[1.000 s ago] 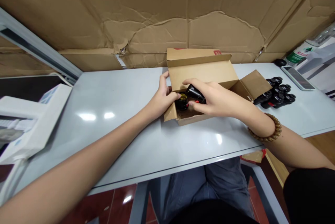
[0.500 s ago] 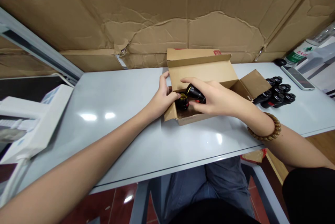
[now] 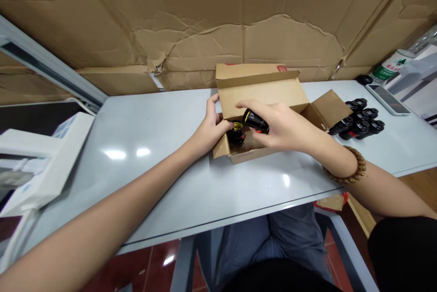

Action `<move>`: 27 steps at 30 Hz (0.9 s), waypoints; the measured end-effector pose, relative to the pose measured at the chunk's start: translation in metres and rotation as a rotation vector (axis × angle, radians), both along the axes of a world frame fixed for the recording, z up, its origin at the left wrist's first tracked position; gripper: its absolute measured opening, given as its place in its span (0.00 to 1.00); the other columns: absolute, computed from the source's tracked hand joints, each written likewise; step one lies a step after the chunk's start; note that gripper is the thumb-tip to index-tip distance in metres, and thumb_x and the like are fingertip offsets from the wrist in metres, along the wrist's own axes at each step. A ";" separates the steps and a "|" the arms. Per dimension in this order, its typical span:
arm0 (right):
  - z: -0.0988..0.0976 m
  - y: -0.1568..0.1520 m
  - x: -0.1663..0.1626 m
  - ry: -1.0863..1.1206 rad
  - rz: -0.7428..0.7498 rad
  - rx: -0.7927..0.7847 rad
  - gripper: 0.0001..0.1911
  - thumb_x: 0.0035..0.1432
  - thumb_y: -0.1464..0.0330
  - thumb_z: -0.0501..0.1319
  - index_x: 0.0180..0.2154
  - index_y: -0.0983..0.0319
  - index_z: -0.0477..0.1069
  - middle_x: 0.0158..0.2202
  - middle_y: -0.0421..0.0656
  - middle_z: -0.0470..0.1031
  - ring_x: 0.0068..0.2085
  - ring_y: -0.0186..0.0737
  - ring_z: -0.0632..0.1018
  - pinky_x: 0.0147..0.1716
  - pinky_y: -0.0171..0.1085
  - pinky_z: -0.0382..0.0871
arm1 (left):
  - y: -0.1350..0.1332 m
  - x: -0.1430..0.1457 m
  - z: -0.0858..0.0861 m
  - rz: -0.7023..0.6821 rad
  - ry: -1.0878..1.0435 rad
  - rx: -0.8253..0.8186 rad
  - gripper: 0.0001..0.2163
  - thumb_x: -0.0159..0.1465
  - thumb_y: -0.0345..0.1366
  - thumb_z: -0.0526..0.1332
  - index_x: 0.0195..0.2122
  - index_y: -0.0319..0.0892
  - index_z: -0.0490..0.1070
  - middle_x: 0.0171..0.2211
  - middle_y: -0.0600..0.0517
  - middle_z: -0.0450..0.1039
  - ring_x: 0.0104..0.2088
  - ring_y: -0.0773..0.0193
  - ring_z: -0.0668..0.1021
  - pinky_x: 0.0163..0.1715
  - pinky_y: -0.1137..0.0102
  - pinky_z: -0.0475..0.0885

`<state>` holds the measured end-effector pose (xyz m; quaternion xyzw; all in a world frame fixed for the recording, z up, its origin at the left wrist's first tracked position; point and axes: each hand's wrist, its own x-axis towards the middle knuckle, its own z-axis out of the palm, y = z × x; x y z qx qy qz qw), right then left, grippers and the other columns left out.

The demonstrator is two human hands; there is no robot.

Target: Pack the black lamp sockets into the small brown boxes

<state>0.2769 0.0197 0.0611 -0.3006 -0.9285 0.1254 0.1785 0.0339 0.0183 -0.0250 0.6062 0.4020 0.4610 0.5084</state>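
One bottle (image 3: 255,121) sits in right hand (image 3: 285,129); left hand (image 3: 208,130) grips box (image 3: 266,94).

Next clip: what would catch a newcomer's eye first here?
The open cardboard box in the middle of the grey table draws the eye, with both hands at it. The left hand grips its left end, while the right hand holds a small black bottle tilted over the inside, next to another dark bottle in the box. A cluster of black bottles lies on the table to the box's right.
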 end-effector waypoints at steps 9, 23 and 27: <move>0.003 0.001 0.002 -0.057 0.021 -0.103 0.31 0.76 0.64 0.61 0.75 0.65 0.64 0.60 0.58 0.85 0.55 0.58 0.86 0.52 0.49 0.79 | 0.004 -0.001 -0.006 -0.001 -0.020 0.055 0.41 0.62 0.37 0.68 0.73 0.52 0.48 0.58 0.45 0.80 0.51 0.50 0.86 0.50 0.57 0.82; 0.026 0.003 0.018 -0.037 0.077 -0.348 0.17 0.68 0.62 0.66 0.56 0.57 0.71 0.53 0.48 0.84 0.50 0.49 0.83 0.49 0.44 0.74 | 0.002 0.000 0.001 0.029 -0.001 0.011 0.43 0.59 0.37 0.68 0.73 0.50 0.47 0.50 0.50 0.81 0.47 0.51 0.86 0.45 0.58 0.81; 0.028 0.005 0.015 -0.043 0.004 -0.344 0.19 0.68 0.53 0.68 0.50 0.60 0.75 0.39 0.43 0.83 0.36 0.42 0.78 0.38 0.41 0.67 | 0.002 0.001 0.000 0.021 -0.002 0.020 0.43 0.60 0.37 0.68 0.73 0.50 0.46 0.49 0.49 0.82 0.49 0.50 0.86 0.47 0.57 0.81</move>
